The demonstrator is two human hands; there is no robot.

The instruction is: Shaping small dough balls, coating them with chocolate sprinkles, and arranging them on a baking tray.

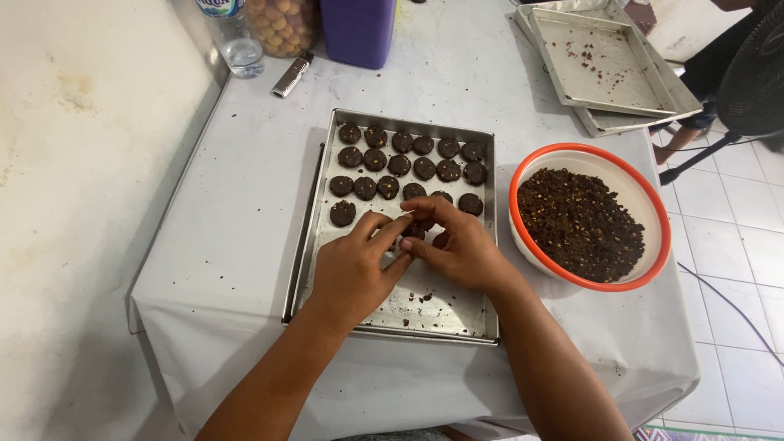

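Pressing my left hand (353, 265) and my right hand (459, 245) together over the middle of the shallow rectangular metal baking tray (469, 314), I pinch a small dark lump of chocolate dough (415, 232) between curled fingertips; both hands are narrowed around it, and most of the lump is hidden by my fingers. It sits just below the lowest row of round dark chocolate cookie pieces (400, 163), which fill the upper half of the tray in fairly even lines, each flattish, matte and flecked with pale nut bits.

As I judge it, the crumbly mix could break apart if I squeeze unevenly, scattering more crumbs onto the bare, scuffed metal at the bottom of the tray. My knuckles are near the pieces already laid, so a careless turn could dent or shove one out of line. The tray also rests close to the near edge of the table, on a creased white table cover (237, 261); leaning on its lip could tip it.

Right of the tray stands a wide round white bowl with an orange rim (592, 151), heaped with coarse, dark, pebbly crumb mixture (580, 222). At upper right lie empty stacked metal trays (608, 61), dusted with crumbs. Along the top edge stand a purple plastic container (358, 28), a clear jar of pale round biscuits (282, 24), a clear water bottle (233, 37) and a small silver lighter (291, 75).
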